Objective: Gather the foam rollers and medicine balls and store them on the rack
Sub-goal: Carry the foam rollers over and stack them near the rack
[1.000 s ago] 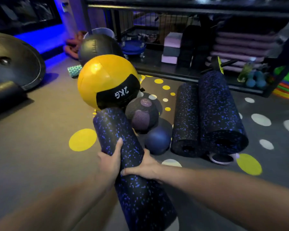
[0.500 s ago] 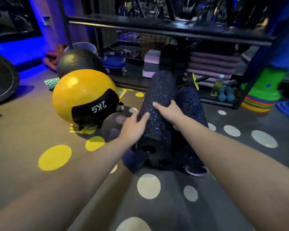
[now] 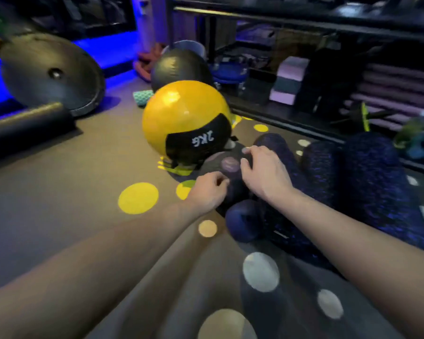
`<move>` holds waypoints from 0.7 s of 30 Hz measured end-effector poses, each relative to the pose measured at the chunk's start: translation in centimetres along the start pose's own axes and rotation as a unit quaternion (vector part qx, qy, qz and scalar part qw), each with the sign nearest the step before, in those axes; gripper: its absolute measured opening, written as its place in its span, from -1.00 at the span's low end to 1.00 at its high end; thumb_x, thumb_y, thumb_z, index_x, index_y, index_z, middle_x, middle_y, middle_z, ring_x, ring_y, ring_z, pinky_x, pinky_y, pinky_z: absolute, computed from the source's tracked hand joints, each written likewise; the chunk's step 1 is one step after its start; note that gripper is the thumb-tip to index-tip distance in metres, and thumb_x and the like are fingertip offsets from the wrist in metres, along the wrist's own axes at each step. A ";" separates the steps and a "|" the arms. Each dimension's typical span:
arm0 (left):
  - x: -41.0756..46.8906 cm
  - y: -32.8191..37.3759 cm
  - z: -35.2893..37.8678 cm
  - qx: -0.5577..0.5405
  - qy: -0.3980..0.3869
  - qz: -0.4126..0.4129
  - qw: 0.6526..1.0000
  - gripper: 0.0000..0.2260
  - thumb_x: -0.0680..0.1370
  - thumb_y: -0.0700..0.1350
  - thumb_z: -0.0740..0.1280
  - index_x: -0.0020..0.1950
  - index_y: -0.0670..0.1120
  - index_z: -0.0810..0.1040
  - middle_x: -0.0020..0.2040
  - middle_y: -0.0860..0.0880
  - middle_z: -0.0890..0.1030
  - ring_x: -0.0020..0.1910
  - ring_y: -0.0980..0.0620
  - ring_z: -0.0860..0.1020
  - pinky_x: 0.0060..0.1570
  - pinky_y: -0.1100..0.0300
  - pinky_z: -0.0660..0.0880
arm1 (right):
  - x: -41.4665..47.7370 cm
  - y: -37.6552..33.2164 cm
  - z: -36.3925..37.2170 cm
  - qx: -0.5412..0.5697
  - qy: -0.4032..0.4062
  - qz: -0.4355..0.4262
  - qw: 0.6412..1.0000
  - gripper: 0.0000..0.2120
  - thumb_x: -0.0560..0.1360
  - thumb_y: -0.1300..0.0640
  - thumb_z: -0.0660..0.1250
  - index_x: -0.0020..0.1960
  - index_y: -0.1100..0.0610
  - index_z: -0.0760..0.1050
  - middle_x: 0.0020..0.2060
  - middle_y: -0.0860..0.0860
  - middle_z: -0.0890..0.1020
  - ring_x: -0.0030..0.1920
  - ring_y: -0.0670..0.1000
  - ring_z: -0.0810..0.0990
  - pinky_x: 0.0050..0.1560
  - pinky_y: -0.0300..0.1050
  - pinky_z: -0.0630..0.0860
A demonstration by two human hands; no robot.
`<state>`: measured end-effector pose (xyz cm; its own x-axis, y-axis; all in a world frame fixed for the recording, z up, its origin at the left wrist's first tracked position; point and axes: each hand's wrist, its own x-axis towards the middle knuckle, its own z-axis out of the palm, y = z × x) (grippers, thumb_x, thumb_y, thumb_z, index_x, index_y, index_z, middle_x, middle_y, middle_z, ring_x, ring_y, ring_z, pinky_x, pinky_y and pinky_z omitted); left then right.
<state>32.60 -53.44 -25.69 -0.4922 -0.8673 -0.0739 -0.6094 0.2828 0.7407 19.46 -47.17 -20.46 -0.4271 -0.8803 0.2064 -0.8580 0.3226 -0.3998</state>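
A small dark medicine ball with a purple label (image 3: 227,165) lies on the floor in front of the yellow 2KG ball (image 3: 184,118). My right hand (image 3: 264,173) curls its fingers over the dark ball's top and right side. My left hand (image 3: 209,190) curls against its near left side. A small blue ball (image 3: 242,225) sits just below my hands. Three speckled foam rollers lie side by side to the right: the nearest roller (image 3: 277,148) beside my right hand, the middle roller (image 3: 321,167) and the thick roller (image 3: 377,184). The image is blurred.
A large black ball (image 3: 179,67) stands behind the yellow one. The black rack (image 3: 304,18) spans the back right, its lower shelf holding foam blocks (image 3: 289,81) and rolled mats (image 3: 399,89). A round black disc (image 3: 52,74) and a black bolster (image 3: 27,128) lie at left.
The speckled roller that both hands held now lies beside the other two rollers. Both hands have left it and moved left onto the small dark medicine ball.
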 end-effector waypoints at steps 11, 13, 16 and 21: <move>-15.5 -21.9 -23.8 -0.096 0.345 -0.328 0.874 -0.74 0.68 -0.12 0.18 0.19 -0.18 0.62 0.22 -0.19 0.64 0.25 -0.17 0.56 0.10 0.11 0.43 | -8.9 -26.1 18.0 0.102 -0.179 -0.172 0.963 -0.80 0.50 0.33 0.27 0.08 0.22 0.59 0.00 0.27 0.61 0.12 0.34 0.55 0.17 0.21 0.45; -22.3 -26.5 -28.3 -0.098 0.397 -0.384 0.828 -0.77 0.66 -0.16 0.21 0.17 -0.24 0.60 0.19 -0.25 0.65 0.22 -0.21 0.58 0.12 0.07 0.44 | -12.9 -31.0 20.3 0.090 -0.228 -0.222 0.944 -0.79 0.51 0.33 0.30 0.13 0.27 0.58 0.03 0.29 0.60 0.13 0.35 0.55 0.18 0.18 0.43; -33.1 -30.4 -34.8 -0.126 0.391 -0.450 0.793 -0.77 0.56 -0.13 0.23 0.09 -0.24 0.55 -0.07 -0.25 0.68 -0.11 -0.22 0.68 -0.11 0.01 0.61 | -18.3 -37.8 22.0 0.075 -0.302 -0.279 0.908 -0.74 0.55 0.24 0.32 0.23 0.26 0.53 0.11 0.28 0.59 0.19 0.32 0.52 0.23 0.13 0.42; -49.4 -31.6 -40.9 -0.056 0.407 -0.514 0.753 -0.84 0.62 -0.05 0.30 0.16 -0.06 0.53 -0.10 -0.06 0.62 -0.27 -0.01 0.59 -0.39 0.24 0.40 | -26.0 -47.9 22.7 0.063 -0.405 -0.366 0.835 -0.60 0.60 0.09 0.29 0.38 0.22 0.41 0.28 0.22 0.54 0.33 0.25 0.47 0.36 0.05 0.38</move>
<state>101.58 -36.24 -18.14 0.7754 -0.5814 -0.2466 -0.3302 -0.7061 0.6264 78.17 -47.64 -26.93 0.5764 -0.7882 -0.2155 -0.7459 -0.3997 -0.5328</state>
